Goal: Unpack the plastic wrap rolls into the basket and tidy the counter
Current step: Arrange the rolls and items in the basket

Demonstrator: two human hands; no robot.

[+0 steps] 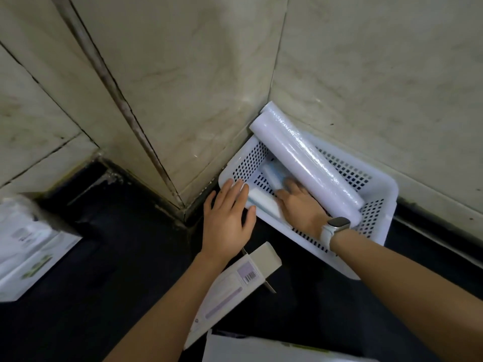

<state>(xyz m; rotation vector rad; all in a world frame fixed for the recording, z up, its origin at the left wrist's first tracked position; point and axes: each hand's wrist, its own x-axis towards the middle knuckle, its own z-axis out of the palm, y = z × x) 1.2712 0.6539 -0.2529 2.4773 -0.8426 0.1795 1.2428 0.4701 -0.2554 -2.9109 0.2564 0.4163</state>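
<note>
Fingers (236,189) of L hand spread on basket (386,189) rim; empty box (235,288) lies near.

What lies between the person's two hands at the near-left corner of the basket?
In the head view, a white box-like pack lies in the basket, between the left hand and the right hand.
</note>
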